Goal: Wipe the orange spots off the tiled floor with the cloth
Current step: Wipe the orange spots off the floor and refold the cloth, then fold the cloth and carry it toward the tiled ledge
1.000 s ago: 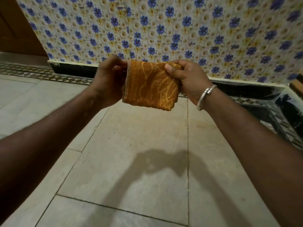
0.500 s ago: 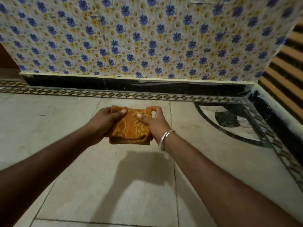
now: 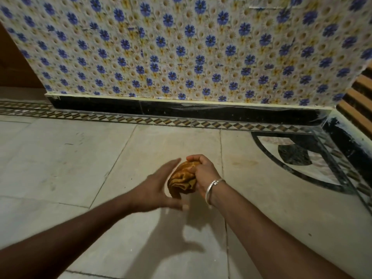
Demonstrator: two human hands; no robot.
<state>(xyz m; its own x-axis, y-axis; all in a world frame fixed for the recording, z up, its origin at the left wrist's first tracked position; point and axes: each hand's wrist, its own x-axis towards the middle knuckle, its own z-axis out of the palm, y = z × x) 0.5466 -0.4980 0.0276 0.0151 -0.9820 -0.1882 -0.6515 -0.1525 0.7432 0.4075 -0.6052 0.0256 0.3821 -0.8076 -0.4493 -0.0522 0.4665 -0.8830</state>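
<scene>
Right hand [image 3: 202, 171]: fingers curled round a bunched orange patterned cloth [image 3: 182, 181], frame centre.
Left hand [image 3: 159, 187]: fingers straight and spread, beside the cloth.
Faint orange spot [image 3: 244, 163]: on the pale tiled floor [image 3: 60, 158], right of the hands.

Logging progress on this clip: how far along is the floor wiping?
Done: the orange patterned cloth is bunched in the right hand. In hand: the left hand is open beside it, blurred; the cloth covers no spot. Left: seemingly all the wiping, as a faint orange smear shows on the pale tiled floor to the cloth's right.
</scene>
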